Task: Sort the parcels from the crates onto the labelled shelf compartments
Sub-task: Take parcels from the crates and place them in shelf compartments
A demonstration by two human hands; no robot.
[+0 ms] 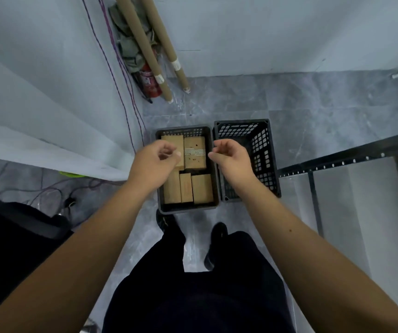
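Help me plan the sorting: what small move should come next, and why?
Probably lower the right hand onto the striped parcel and grip it: it and the left hand hover empty; the left crate holds parcels, the right crate looks empty.

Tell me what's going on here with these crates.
A person stands over two black crates on the floor. The left crate holds several brown parcels; the right crate looks empty. The left hand and right hand hover above them, fingers loosely curled, holding nothing. A metal shelf frame shows at the right.
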